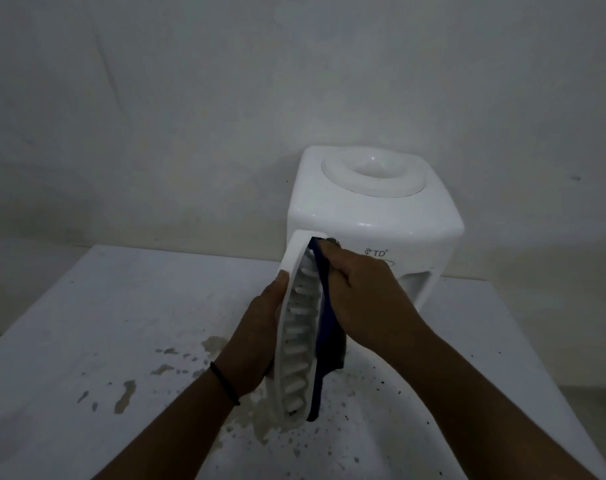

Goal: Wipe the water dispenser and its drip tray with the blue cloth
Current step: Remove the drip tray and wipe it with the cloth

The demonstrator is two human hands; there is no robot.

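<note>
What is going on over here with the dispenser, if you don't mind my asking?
A person is cleaning the drip tray, which is off the water dispenser and held on edge above the table. The left hand grips the tray's outer rim, while the right hand presses the blue cloth against its slotted face. The dispenser stands behind on the table, whose top is spotted with stains or spills.
</note>
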